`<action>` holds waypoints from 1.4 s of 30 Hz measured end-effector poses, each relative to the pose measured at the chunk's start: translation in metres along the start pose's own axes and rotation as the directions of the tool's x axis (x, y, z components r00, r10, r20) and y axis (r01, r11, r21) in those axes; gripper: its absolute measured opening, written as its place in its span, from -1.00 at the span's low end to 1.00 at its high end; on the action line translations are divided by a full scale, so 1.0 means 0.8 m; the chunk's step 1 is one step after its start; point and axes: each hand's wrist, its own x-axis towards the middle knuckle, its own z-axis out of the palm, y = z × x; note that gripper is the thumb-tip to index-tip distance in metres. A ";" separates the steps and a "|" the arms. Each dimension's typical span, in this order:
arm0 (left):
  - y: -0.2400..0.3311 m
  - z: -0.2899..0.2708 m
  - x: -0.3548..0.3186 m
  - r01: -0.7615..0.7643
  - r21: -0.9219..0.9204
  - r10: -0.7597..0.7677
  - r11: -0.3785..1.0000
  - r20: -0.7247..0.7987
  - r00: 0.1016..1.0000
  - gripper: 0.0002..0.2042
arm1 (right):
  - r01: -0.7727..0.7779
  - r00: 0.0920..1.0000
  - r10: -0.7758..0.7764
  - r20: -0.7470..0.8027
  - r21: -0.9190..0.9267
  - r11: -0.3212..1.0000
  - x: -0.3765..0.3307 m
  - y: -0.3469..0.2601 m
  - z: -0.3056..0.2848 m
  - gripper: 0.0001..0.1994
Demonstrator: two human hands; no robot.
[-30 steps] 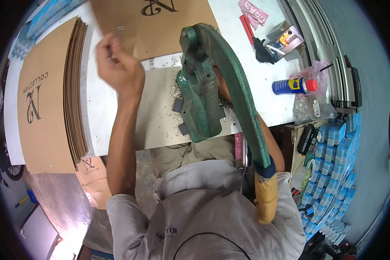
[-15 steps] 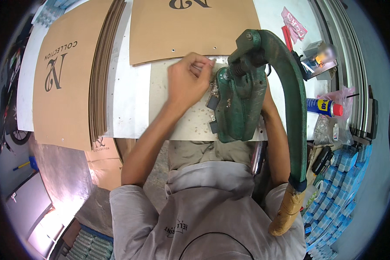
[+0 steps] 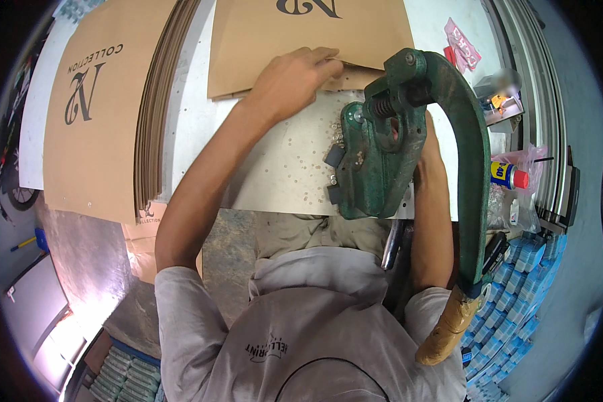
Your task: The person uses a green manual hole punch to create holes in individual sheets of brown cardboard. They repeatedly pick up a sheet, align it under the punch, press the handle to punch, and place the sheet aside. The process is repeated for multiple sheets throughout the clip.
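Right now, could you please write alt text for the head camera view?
Seen from above, a person's left hand grips the edge of a brown cardboard sheet beside a green lever press on a white table. The right hand is hidden behind the press; a stack of cardboard sheets lies left.

A single view is given, taken from a wide fisheye camera worn on the person's head and aimed steeply downward. The person's own chest and shoulders are caught along the lower edge, and the forearms are seen rising from there toward the tabletop (image 3: 201, 127), whose far edge lies near the top of the picture. The tabletop is viewed from close above, with the green lever press (image 3: 382, 161) near the middle. Straight edges are bent toward the rim, and the corners are blacked out by the lens circle. The floor is seen at lower left.
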 end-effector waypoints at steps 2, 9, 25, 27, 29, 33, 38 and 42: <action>0.006 0.012 -0.007 -0.110 0.067 0.115 0.992 -0.073 0.991 -0.63 | 0.087 0.992 -0.067 -0.105 0.195 0.977 0.016 0.027 0.006 -0.62; 0.053 -0.003 -0.019 0.028 -0.036 -0.025 0.999 0.072 0.997 -0.74 | 0.156 0.979 -0.146 -0.141 0.061 0.986 0.000 0.040 0.000 -0.71; 0.072 0.025 -0.031 -0.027 -0.095 0.022 0.995 -0.050 0.998 -0.70 | 0.807 0.579 -0.346 0.738 -0.578 0.118 -0.202 -0.071 0.021 -0.54; 0.069 0.019 -0.030 -0.066 -0.067 0.064 0.996 -0.041 0.997 -0.68 | 0.839 0.528 -0.328 0.783 -0.542 0.056 -0.199 -0.054 0.031 -0.50; 0.070 0.007 -0.029 -0.039 -0.069 0.045 0.997 0.089 0.995 -0.68 | 0.867 0.487 -0.346 0.802 -0.492 0.081 -0.207 -0.064 0.025 -0.45; 0.056 0.017 -0.024 -0.016 0.117 0.015 0.993 0.009 1.000 -0.62 | 0.840 0.535 -0.624 0.570 -0.436 0.322 -0.211 -0.090 -0.009 -0.37; 0.044 0.035 -0.040 -0.063 0.376 0.053 0.925 0.038 0.998 -0.52 | 0.554 0.708 -0.706 -0.013 -0.610 0.567 -0.099 -0.041 -0.048 -0.84; 0.030 -0.006 -0.079 0.037 0.470 -0.065 0.882 0.043 0.997 -0.50 | 0.462 0.781 -0.614 0.114 -0.767 0.445 -0.020 0.040 -0.068 -0.83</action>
